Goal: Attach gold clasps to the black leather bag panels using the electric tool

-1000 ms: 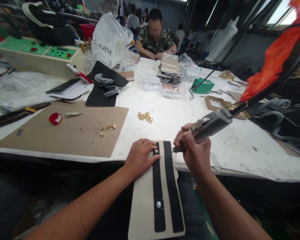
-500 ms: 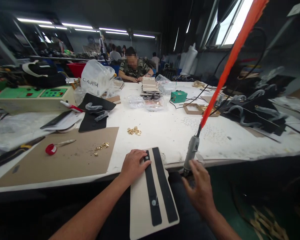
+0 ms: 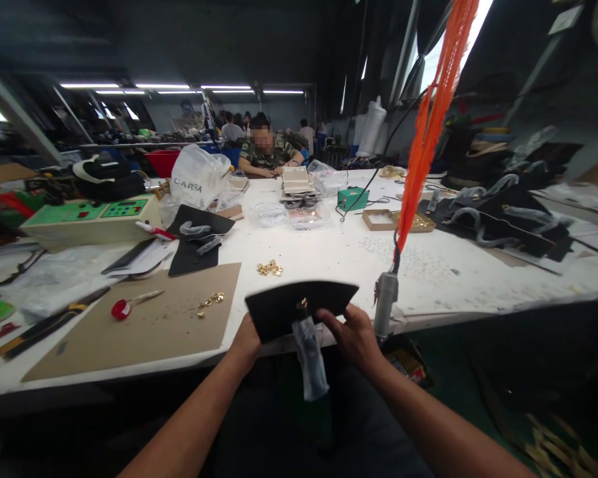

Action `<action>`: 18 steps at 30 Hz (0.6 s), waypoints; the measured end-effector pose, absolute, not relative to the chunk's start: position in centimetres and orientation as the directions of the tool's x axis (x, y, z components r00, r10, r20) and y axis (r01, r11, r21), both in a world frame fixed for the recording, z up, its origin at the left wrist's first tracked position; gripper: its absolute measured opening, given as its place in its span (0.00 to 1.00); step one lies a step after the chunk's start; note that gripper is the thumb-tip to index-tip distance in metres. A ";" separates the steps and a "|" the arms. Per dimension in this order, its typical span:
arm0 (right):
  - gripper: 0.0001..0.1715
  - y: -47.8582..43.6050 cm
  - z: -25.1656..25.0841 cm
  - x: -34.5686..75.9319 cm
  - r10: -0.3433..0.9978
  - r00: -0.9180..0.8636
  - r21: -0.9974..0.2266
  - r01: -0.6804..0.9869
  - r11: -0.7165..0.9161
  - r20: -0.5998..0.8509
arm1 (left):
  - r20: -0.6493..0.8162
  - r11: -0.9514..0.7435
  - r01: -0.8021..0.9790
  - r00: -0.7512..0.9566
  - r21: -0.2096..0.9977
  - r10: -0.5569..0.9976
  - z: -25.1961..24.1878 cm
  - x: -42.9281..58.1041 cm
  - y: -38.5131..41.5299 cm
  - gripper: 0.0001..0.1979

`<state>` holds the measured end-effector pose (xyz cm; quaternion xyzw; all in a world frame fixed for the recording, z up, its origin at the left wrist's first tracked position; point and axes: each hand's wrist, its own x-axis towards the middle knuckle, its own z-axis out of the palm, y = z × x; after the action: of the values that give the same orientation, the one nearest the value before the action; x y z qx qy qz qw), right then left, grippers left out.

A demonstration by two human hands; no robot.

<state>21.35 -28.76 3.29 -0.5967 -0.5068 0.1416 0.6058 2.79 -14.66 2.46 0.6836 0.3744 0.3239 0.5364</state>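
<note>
Tilted up over the table's front edge is a black panel (image 3: 282, 309), its dark face toward me. A small gold fitting (image 3: 303, 303) sits on that face, and a strap wrapped in clear plastic (image 3: 311, 365) hangs down from it. My left hand (image 3: 247, 337) grips the panel's left edge, its fingers mostly hidden behind. At the right side my right hand (image 3: 355, 330) is closed on the panel, thumb on the dark face. Just right of that hand hangs a grey electric screwdriver (image 3: 386, 302) on an orange cord (image 3: 425, 133), touched by neither hand.
Gold hardware pieces (image 3: 270, 268) lie on the white table (image 3: 323, 255). A brown board (image 3: 144, 345) at left bears a red-lidded pot (image 3: 121, 309) and more gold pieces. Black panels (image 3: 508, 222) lie at right, near a green box (image 3: 353, 198). A co-worker (image 3: 269, 149) sits opposite.
The panel has been turned over from its beige side with black strips to its black face, and lifted. My right hand has left the screwdriver and now grips the panel.
</note>
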 end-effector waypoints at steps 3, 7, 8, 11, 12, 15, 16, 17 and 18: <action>0.24 -27.7 6.0 22.0 0.808 0.559 -0.976 0.200 0.085 0.185 | -0.036 0.109 -0.113 0.515 0.988 0.857 4.4 1.9 -16.5 0.33; 0.25 -26.2 5.9 23.2 0.858 0.513 -0.998 -0.032 0.057 0.033 | -0.236 0.407 -0.057 0.739 0.911 0.631 5.5 1.1 -19.2 0.26; 0.25 -26.0 5.4 23.4 0.872 0.489 -0.996 -0.071 0.057 0.014 | -0.279 0.446 -0.012 0.765 0.895 0.580 5.3 1.1 -19.7 0.25; 0.30 -26.2 3.7 23.6 0.819 0.572 -0.999 0.029 0.037 0.047 | -0.364 0.536 0.007 0.741 0.844 0.564 4.1 1.3 -20.6 0.23; 0.32 -26.7 3.2 23.5 0.757 0.643 -0.989 0.146 0.031 0.119 | -0.380 0.557 -0.008 0.723 0.830 0.577 3.6 1.4 -20.7 0.23; 0.22 -29.1 1.7 22.2 0.650 0.643 -0.853 0.521 0.017 0.406 | -0.426 0.610 -0.039 0.681 0.791 0.596 2.2 1.7 -21.0 0.21; 0.15 -30.0 1.2 21.5 0.687 0.563 -0.798 0.601 0.039 0.458 | -0.441 0.621 -0.043 0.667 0.783 0.601 2.0 1.8 -21.1 0.21; 0.09 -30.8 0.7 20.7 0.744 0.469 -0.754 0.653 0.070 0.476 | -0.449 0.623 -0.050 0.649 0.780 0.614 1.8 1.9 -21.2 0.20; 0.07 -31.6 0.3 19.9 0.797 0.381 -0.724 0.683 0.100 0.469 | -0.453 0.620 -0.058 0.628 0.783 0.632 1.6 2.0 -21.3 0.20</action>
<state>19.93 -31.56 0.29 -0.6682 -0.5535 0.0578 0.4938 1.98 -21.26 1.64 0.3816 0.3758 0.2111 0.8177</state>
